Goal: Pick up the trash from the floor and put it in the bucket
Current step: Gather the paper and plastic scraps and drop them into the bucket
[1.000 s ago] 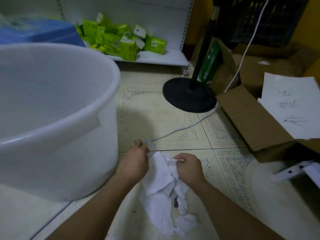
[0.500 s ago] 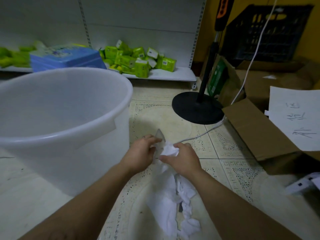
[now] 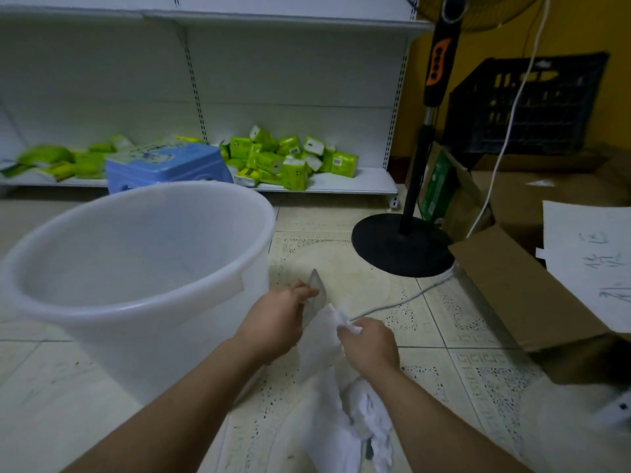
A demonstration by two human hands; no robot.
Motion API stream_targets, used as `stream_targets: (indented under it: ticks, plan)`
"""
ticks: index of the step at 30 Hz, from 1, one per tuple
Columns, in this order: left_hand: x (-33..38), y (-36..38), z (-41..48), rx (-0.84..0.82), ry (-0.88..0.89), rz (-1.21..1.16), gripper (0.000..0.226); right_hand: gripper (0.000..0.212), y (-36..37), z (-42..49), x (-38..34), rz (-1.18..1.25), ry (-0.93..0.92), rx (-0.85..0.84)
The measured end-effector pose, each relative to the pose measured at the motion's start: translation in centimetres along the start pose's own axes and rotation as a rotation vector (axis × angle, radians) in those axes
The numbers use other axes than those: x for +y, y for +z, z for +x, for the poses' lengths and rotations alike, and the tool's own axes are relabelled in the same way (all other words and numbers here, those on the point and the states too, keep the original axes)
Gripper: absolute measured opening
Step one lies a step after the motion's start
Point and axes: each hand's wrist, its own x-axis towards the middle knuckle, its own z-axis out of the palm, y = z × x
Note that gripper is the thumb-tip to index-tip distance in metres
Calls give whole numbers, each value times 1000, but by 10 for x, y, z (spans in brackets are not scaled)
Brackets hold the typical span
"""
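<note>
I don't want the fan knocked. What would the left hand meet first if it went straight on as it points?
The left hand, pinching a clear plastic scrap, aims right of the bucket; past bare floor it would probably meet the fan's base. Depth is unclear.

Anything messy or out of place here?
Yes. Green packs lie tumbled in a heap on the bottom shelf, not stacked. A white cord trails loose across the floor tiles, beside the white paper in the right grip and plastic scrap in the left grip.
</note>
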Motion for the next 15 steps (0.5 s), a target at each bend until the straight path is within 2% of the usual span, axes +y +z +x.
stream_targets:
  ticks: [3,6,10,12,15]
  plan:
    - [8,-20,9,25,17,82,46,39,-25,14,-37,189,-21,76]
    - [18,-54,28,170,31,112,42,32,-61,34,-72,389,-93,131]
    - [21,-112,62,340,54,233,45,18,-92,36,-122,413,-313,128]
    - [7,-142,64,332,19,347,53,16,-96,24,-152,411,-452,112]
    - [-30,-183,45,334,-47,540,58,15,-88,8,-191,263,-621,130]
